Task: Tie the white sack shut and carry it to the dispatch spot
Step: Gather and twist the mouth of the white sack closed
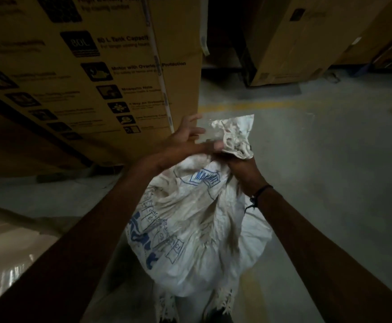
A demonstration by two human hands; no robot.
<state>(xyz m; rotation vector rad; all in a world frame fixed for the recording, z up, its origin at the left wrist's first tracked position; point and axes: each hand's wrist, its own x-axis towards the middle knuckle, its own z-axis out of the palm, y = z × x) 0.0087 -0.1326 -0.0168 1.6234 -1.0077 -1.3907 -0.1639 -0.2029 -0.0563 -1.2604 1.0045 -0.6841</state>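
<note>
White sack (190, 231) with blue print stood on the concrete floor (330, 159), between both forearms, its neck gathered at the top. To the left rose a large printed cardboard carton (85, 66). Left hand (185, 138) lay beside the crumpled sack mouth (234, 136), fingers spread and relaxed, gripping nothing. Right hand (241, 173), a dark band (260, 194) at its wrist, clenched the gathered neck just below that mouth.

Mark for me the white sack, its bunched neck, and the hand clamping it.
white sack (197, 241), head view, on the bulging printed body.
bunched neck (236, 136), head view, on the crumpled cloth above the grip.
right hand (243, 173), head view, on the back of the hand that grips the sack below the neck.
</note>
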